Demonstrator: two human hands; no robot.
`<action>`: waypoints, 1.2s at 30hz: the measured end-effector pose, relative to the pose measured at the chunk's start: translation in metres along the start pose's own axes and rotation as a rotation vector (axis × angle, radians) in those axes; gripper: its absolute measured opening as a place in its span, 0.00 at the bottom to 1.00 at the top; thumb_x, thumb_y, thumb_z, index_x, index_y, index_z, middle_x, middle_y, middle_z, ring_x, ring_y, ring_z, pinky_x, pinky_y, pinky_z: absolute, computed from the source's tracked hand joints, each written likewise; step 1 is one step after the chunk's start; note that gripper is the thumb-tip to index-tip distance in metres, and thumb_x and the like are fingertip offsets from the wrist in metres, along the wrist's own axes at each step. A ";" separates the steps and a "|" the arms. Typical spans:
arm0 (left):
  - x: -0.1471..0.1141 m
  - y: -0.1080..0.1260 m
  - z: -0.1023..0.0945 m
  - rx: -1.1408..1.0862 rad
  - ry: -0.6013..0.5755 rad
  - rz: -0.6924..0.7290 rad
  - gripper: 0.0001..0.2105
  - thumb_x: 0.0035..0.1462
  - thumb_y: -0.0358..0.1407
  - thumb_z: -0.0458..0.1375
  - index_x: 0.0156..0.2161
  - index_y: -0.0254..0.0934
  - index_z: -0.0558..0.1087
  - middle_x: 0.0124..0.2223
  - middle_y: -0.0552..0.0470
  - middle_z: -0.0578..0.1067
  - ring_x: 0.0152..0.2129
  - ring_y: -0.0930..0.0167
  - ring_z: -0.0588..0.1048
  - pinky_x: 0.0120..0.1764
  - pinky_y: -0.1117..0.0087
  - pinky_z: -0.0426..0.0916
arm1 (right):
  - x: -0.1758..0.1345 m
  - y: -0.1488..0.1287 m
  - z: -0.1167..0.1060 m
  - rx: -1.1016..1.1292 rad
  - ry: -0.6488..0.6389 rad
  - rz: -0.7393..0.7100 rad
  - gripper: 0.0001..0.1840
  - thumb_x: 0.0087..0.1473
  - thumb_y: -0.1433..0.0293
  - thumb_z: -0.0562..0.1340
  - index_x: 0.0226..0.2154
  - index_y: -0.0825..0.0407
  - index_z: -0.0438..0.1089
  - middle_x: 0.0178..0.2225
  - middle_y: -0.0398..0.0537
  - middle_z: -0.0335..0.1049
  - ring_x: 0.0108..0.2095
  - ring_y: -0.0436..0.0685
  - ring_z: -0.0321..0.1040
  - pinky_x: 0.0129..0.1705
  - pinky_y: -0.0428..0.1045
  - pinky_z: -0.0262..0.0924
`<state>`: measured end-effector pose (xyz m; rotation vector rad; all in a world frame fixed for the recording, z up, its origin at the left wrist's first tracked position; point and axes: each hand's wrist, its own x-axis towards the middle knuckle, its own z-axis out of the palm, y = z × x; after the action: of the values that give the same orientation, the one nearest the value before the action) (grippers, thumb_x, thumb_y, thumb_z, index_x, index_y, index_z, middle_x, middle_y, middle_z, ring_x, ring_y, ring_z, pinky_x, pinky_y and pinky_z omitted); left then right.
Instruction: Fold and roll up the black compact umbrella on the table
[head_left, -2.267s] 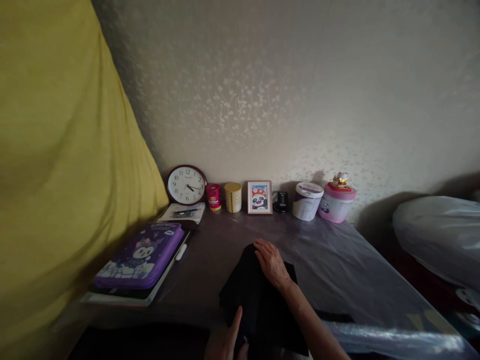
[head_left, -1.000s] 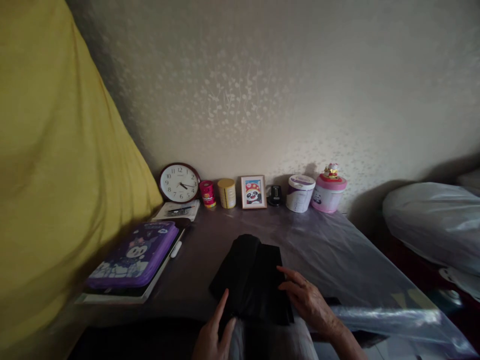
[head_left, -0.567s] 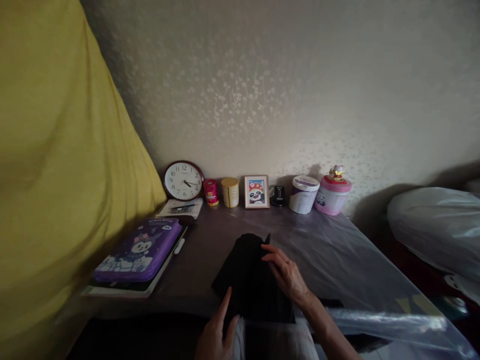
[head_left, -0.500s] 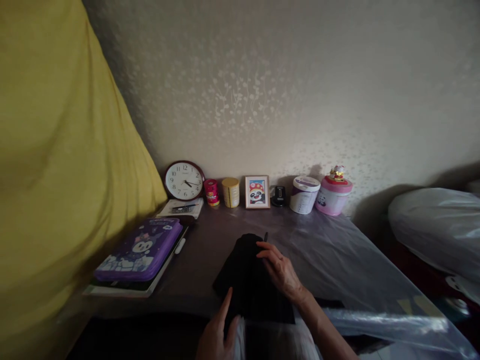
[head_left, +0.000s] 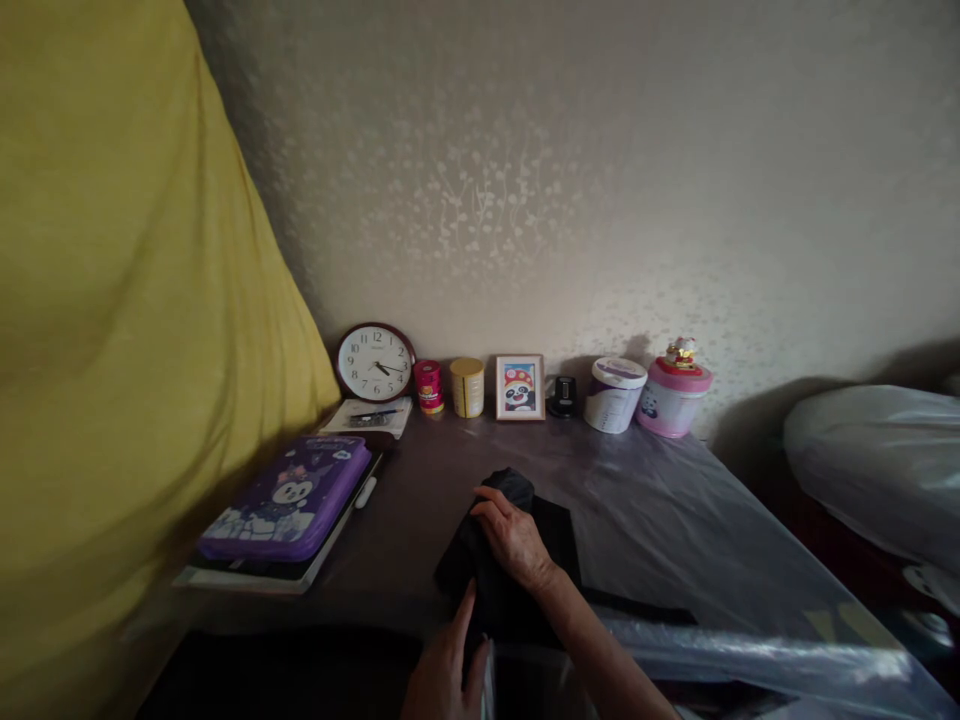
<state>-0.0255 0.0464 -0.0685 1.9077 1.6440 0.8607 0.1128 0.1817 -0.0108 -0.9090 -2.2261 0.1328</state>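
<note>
A black cloth item with a strap trailing to the right lies bunched and partly folded at the near side of the table. Its exact kind cannot be told in the dim light. My right hand lies across its upper part, fingers closed over a fold, the thumb hidden. At the cloth's near left edge is my left hand, index finger stretched along the fabric and thumb apart from it. The lower part of that hand is cut off by the frame.
A purple case lies on a notebook at left, near a yellow curtain. Along the wall stand a clock, a red can, a yellow can, a framed panda picture and two tubs.
My right hand has moved left across the cloth, folding its right part over, and a flat black piece now shows at right. My left hand stays at the near edge.
</note>
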 end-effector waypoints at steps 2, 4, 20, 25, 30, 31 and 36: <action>-0.001 0.003 0.000 0.027 -0.037 -0.007 0.25 0.59 0.35 0.45 0.61 0.28 0.55 0.62 0.41 0.61 0.57 0.67 0.64 0.55 0.67 0.63 | -0.001 0.001 0.001 -0.018 -0.018 -0.011 0.11 0.61 0.74 0.50 0.41 0.50 0.67 0.52 0.51 0.65 0.42 0.53 0.71 0.45 0.48 0.67; -0.002 0.006 0.002 0.037 -0.052 -0.052 0.28 0.60 0.35 0.44 0.63 0.25 0.49 0.63 0.38 0.58 0.57 0.66 0.64 0.54 0.67 0.64 | -0.001 0.003 0.002 -0.035 -0.032 -0.021 0.11 0.62 0.74 0.50 0.41 0.50 0.67 0.53 0.52 0.64 0.43 0.53 0.71 0.45 0.48 0.67; 0.000 0.008 0.005 0.341 -0.113 -0.037 0.24 0.60 0.34 0.42 0.62 0.50 0.52 0.46 0.44 0.76 0.40 0.64 0.77 0.40 0.67 0.72 | 0.009 0.001 0.002 -0.131 -0.109 -0.121 0.12 0.61 0.75 0.52 0.39 0.50 0.70 0.48 0.52 0.69 0.42 0.54 0.71 0.42 0.47 0.68; 0.000 0.000 0.010 0.261 -0.098 -0.016 0.24 0.61 0.35 0.43 0.62 0.46 0.53 0.46 0.45 0.77 0.40 0.66 0.77 0.43 0.69 0.71 | -0.002 -0.004 -0.006 -0.062 -0.072 -0.076 0.12 0.62 0.72 0.51 0.44 0.51 0.68 0.49 0.52 0.67 0.44 0.54 0.70 0.46 0.49 0.67; -0.002 -0.004 0.017 0.225 0.028 -0.004 0.23 0.60 0.34 0.44 0.61 0.46 0.56 0.50 0.46 0.75 0.42 0.67 0.76 0.43 0.71 0.70 | -0.029 -0.001 -0.021 0.005 0.024 -0.033 0.12 0.62 0.71 0.51 0.40 0.50 0.69 0.42 0.51 0.71 0.45 0.55 0.69 0.49 0.54 0.65; -0.002 -0.005 0.018 0.215 0.043 0.003 0.23 0.60 0.34 0.45 0.61 0.46 0.56 0.51 0.47 0.75 0.43 0.68 0.76 0.44 0.71 0.70 | -0.033 0.002 -0.022 0.004 0.025 -0.029 0.11 0.61 0.71 0.52 0.39 0.50 0.70 0.42 0.51 0.72 0.45 0.56 0.68 0.50 0.55 0.64; -0.003 -0.010 0.022 0.195 0.027 0.000 0.23 0.60 0.35 0.45 0.61 0.46 0.55 0.48 0.48 0.76 0.38 0.68 0.77 0.40 0.70 0.72 | -0.028 0.030 -0.011 -0.041 0.020 -0.023 0.13 0.61 0.70 0.54 0.46 0.50 0.69 0.50 0.53 0.70 0.53 0.59 0.64 0.54 0.61 0.59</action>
<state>-0.0167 0.0460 -0.0907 2.0326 1.8013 0.7536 0.1513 0.1847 -0.0287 -0.9031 -2.2268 0.0669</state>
